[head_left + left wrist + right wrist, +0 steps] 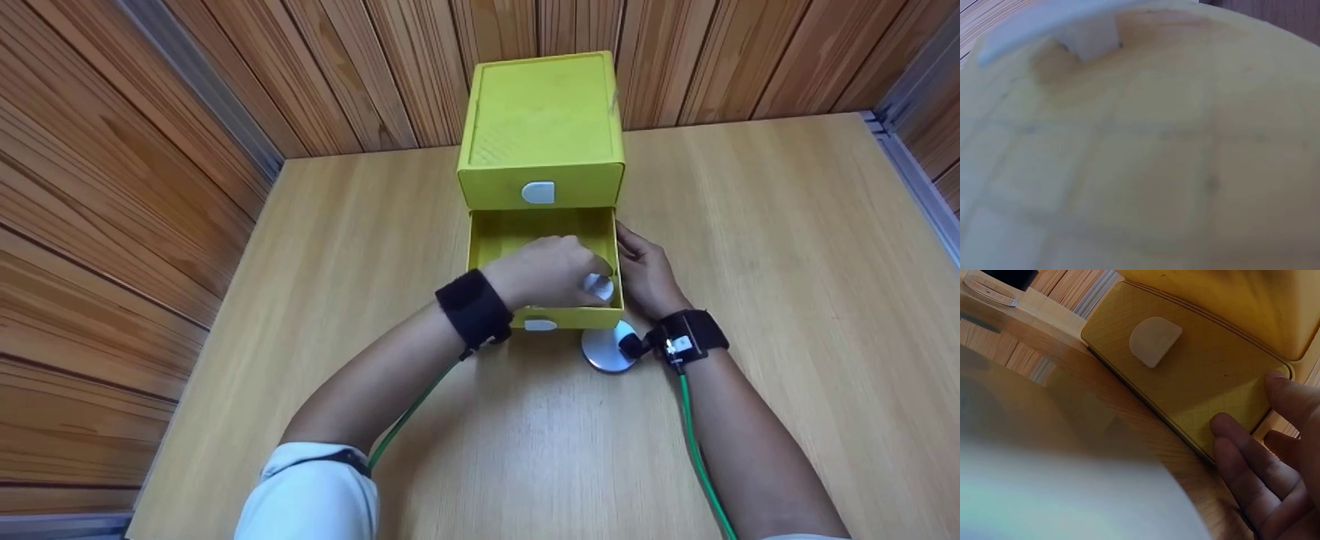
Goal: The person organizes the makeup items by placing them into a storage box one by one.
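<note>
A yellow drawer box (544,112) stands at the back of the table, its lower drawer (566,319) pulled out. Inside that drawer my left hand (551,266) reaches over the front panel, fingers curled round a small white round object (598,287), mostly hidden by them. My right hand (651,281) is at the drawer's right side. In the right wrist view its fingers (1241,444) lie by the corner of the yellow front panel (1190,377). A shiny round white disc-like thing (606,356) rests on the table below the drawer front, close to my right wrist.
The closed upper drawer has a white handle (538,193), and the lower one has another (540,325). Wood-panelled walls (97,225) border the table (787,247) at the back and left. Green cables (694,442) trail from both wrist straps.
</note>
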A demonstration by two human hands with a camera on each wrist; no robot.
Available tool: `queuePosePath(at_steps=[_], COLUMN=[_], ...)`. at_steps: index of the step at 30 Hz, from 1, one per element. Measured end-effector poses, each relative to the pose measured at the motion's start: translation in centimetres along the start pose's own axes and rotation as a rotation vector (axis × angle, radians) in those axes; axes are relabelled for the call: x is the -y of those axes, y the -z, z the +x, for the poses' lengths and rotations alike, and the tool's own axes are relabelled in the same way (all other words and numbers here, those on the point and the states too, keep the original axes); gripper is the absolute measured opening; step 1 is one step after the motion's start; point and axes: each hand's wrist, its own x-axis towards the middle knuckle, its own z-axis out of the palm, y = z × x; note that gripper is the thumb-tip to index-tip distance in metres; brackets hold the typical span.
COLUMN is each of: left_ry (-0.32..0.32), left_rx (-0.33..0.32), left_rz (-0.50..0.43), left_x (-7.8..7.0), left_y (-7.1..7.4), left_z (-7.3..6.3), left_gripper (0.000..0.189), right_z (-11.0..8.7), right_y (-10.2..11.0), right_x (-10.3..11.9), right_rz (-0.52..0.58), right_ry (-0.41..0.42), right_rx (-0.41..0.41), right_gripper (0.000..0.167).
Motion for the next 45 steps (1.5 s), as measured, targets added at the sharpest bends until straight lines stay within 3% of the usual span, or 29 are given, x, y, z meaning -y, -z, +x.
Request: queuePosePath(at_steps=[8, 15, 24, 37, 42, 45], left_ry=[0.022, 0.001, -0.021, -0.054, -0.027, -0.001], left_rx=[0.032, 0.049, 0.018, -0.001, -0.011, -0.069], left_rz=[0.031, -0.028, -0.058, -0.088, -0.148, -0.192], left_x=[-0.3, 0.2, 0.2, 0.6, 1.1, 1.7], left_y=[0.0, -0.2, 0.0, -0.4, -0.2, 0.2], left_z=[0.1, -0.2, -0.1, -0.4, -1.7, -3.4], left_gripper=[0.026, 0.026, 0.023, 0.021, 0.027, 0.029], right_z=[0.0, 0.1, 1.3, 1.4, 1.2, 1.0], right_y=[0.2, 0.1, 1.0, 0.9, 0.7, 0.6], right_x=[0.5, 0.4, -1.7, -2.3, -2.6, -2.9], right_rz=[0.007, 0.023, -0.015, 0.0, 0.045, 0.059], right_ry=[-0.003, 0.002, -0.002, 0.025, 0.024, 0.016], right_rx=[0.002, 0.008, -0.015, -0.014, 0.002, 0.001], right_gripper=[0.051, 0.052, 0.05, 0.05, 0.05, 0.05])
